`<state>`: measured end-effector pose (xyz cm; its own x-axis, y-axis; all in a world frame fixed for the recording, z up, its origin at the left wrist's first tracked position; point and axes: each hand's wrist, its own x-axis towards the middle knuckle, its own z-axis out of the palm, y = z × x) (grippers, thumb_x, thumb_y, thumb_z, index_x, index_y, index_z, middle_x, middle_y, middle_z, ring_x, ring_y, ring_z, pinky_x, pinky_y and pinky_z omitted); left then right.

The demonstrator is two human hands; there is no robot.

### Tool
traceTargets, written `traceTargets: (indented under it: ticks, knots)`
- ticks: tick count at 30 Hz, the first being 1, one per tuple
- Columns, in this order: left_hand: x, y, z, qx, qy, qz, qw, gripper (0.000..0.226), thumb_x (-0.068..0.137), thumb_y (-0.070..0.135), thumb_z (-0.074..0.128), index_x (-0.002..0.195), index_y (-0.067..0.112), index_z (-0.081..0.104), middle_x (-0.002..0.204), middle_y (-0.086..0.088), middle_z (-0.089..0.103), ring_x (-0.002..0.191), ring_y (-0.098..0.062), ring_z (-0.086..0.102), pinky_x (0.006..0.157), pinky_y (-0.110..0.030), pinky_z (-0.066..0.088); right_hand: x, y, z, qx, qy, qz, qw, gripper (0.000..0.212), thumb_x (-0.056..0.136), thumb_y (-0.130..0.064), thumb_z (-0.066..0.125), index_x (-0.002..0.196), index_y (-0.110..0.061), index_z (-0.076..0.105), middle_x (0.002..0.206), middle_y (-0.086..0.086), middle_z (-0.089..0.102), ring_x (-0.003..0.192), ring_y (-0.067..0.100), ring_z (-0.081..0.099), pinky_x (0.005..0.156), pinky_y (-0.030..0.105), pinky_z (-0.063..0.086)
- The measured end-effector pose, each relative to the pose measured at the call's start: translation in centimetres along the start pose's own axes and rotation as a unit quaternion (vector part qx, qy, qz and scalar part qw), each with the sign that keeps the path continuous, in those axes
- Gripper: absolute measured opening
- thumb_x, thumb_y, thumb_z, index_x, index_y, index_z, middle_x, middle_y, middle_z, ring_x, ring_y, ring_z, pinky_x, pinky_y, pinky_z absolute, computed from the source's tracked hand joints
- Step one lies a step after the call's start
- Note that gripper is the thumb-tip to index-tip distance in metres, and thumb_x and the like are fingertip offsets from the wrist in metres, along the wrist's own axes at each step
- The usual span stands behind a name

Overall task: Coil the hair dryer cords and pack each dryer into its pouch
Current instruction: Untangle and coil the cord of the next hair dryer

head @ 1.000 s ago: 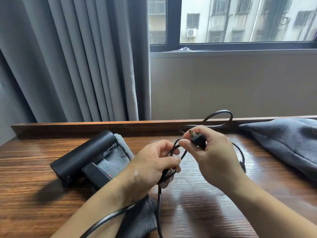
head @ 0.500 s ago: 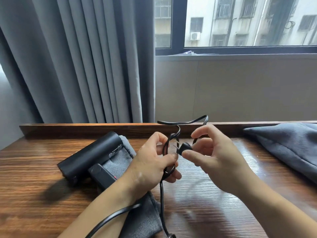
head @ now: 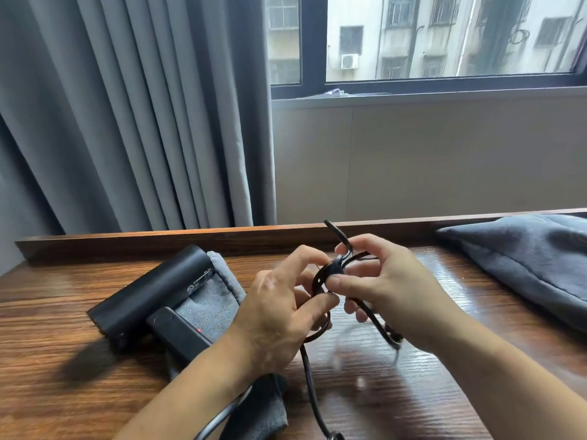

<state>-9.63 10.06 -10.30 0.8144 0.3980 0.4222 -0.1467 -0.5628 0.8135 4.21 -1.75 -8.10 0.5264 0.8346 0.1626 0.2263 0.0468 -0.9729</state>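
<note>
The right hand (head: 390,290) has come closer to the left hand (head: 279,315), and the tall loop of cord above them is now pulled smaller. Nearest to the camera, the black cord (head: 309,376) runs slack over the bench (head: 413,392) and out of view. Above it, the left fingers curl round the gathered loops, and the right thumb and forefinger pinch the blurred plug (head: 333,269). I think the coil can spring open if the left grip loosens, because the cord seems stiff. Further left, the black hair dryer (head: 152,296) lies on its grey pouch (head: 209,300). A second grey pouch (head: 524,258) lies far right, with open room between. A raised back edge (head: 158,241) closes the bench.
</note>
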Motion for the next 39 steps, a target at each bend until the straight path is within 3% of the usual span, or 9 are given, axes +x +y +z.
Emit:
traceTargets:
  ticks: [5,16,20,25,28,30,33,36,39]
  knots:
    - [0.4,0.1,-0.1,-0.139,-0.003,-0.039,0.989,0.021,0.100,0.034,0.054,0.118,0.027,0.064,0.095,-0.012,0.078,0.089,-0.035,0.076,0.082,-0.043,0.062,0.1,0.4,-0.1,0.077,0.016,-0.033,0.996,0.039,0.078,0.002,0.082,0.103,0.004,0.053,0.076,0.020,0.073,0.058,0.027,0.062,0.049,0.033,0.048]
    - [0.8,-1.4,-0.5,-0.171,0.039,-0.137,0.975,0.025,0.095,0.009,0.070,0.114,0.024,0.075,0.109,-0.019,0.074,0.099,-0.030,0.072,0.093,-0.055,0.058,0.4,1.2,0.1,0.038,-0.080,-0.061,0.994,0.033,0.073,0.006,0.075,0.098,-0.004,0.056,0.079,0.001,0.070,0.073,0.013,0.064,0.071,0.027,0.053]
    - [1.1,-1.0,0.5,-0.219,0.113,-0.131,0.960,0.018,0.092,0.010,0.069,0.109,0.015,0.071,0.110,-0.017,0.075,0.109,-0.037,0.070,0.100,-0.051,0.055,0.5,0.9,1.2,0.016,-0.006,-0.080,0.997,0.041,0.066,-0.026,0.086,0.094,-0.015,0.058,0.091,0.012,0.075,0.081,0.034,0.070,0.079,0.045,0.060]
    - [1.8,0.4,-0.3,-0.397,0.196,-0.133,0.886,0.011,0.105,0.017,0.045,0.101,0.015,0.056,0.106,-0.013,0.076,0.116,-0.026,0.068,0.112,-0.051,0.044,1.3,1.8,0.4,-0.090,0.138,-0.100,0.981,0.026,0.079,-0.015,0.076,0.080,-0.025,0.051,0.088,0.015,0.071,0.083,0.034,0.068,0.083,0.058,0.055]
    - [1.8,1.0,-1.9,-0.496,0.241,-0.097,0.828,0.017,0.108,0.023,0.040,0.104,0.014,0.054,0.078,-0.009,0.062,0.076,-0.026,0.068,0.087,-0.045,0.060,1.3,1.7,-0.2,-0.104,0.095,-0.103,0.985,0.033,0.085,0.002,0.072,0.089,-0.027,0.056,0.094,0.008,0.073,0.090,0.017,0.071,0.085,0.043,0.059]
    - [1.8,0.5,-2.8,-0.423,0.269,-0.099,0.859,0.015,0.110,0.022,0.038,0.108,0.013,0.050,0.069,-0.004,0.048,0.054,-0.016,0.047,0.055,-0.030,0.052,1.3,1.7,-0.2,-0.097,0.086,-0.107,0.986,0.038,0.088,0.008,0.068,0.100,-0.026,0.058,0.095,0.005,0.074,0.088,0.008,0.071,0.084,0.037,0.059]
    - [1.4,-0.9,-3.4,-0.006,0.204,-0.085,0.975,0.018,0.096,0.037,0.063,0.108,0.030,0.052,0.074,0.007,0.051,0.060,-0.013,0.047,0.058,-0.025,0.041,1.2,1.7,-0.4,-0.054,0.068,-0.117,0.989,0.041,0.090,0.014,0.061,0.109,-0.022,0.057,0.095,0.006,0.075,0.088,0.013,0.072,0.082,0.038,0.060]
    - [1.0,-1.3,-2.3,0.315,-0.006,-0.074,0.946,0.057,0.065,0.064,0.083,0.102,0.036,0.052,0.091,0.018,0.059,0.086,0.000,0.056,0.078,-0.024,0.047,0.9,1.7,-0.2,-0.056,0.056,-0.161,0.984,0.046,0.091,0.017,0.058,0.118,-0.020,0.056,0.099,0.008,0.075,0.093,0.017,0.072,0.081,0.033,0.060]
    - [1.5,-1.6,-1.4,0.389,-0.023,-0.078,0.918,0.046,0.070,0.061,0.080,0.094,0.029,0.058,0.083,0.011,0.066,0.087,-0.018,0.063,0.080,-0.036,0.052,0.8,1.6,-0.3,-0.047,0.065,-0.186,0.979,0.047,0.092,0.017,0.056,0.122,-0.019,0.055,0.103,0.006,0.075,0.099,0.019,0.072,0.082,0.031,0.059]
